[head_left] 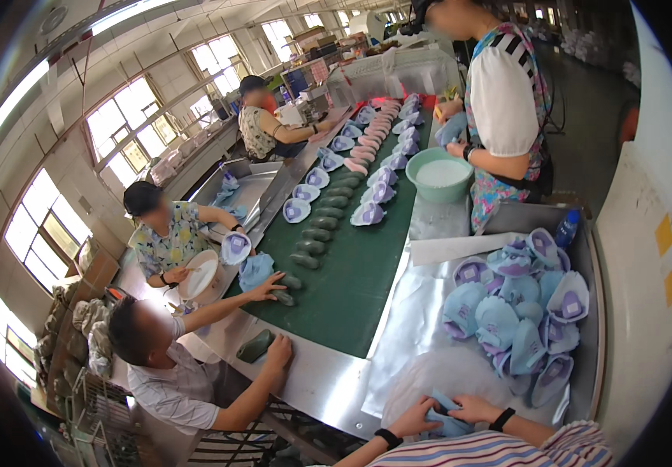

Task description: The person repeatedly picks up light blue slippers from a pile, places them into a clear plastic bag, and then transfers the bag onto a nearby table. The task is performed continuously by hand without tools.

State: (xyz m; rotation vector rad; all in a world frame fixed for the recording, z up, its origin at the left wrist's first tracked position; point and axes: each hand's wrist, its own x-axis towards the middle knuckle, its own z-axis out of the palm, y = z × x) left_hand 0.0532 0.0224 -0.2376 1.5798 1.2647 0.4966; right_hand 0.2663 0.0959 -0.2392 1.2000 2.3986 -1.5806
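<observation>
Near the bottom edge, my left hand [414,419] and my right hand [473,409] grip a light-blue fabric shoe upper [448,405] between them. Both hands have closed fingers, and a black band circles each wrist. Part of the upper is hidden behind the fingers. Just beyond my hands, a translucent whitish sheet [445,370] covers the metal table top. To the right lies a heap of light-blue and purple shoe uppers [498,319], stacked loosely against a metal rim.
A green conveyor belt [336,300] carries rows of uppers [382,189], dark green shoe lasts [312,246] and pink pieces [373,140]. A green basin [438,173] and a blue bottle [568,229] stand at right. Several co-workers line the belt; one touches a last [255,346].
</observation>
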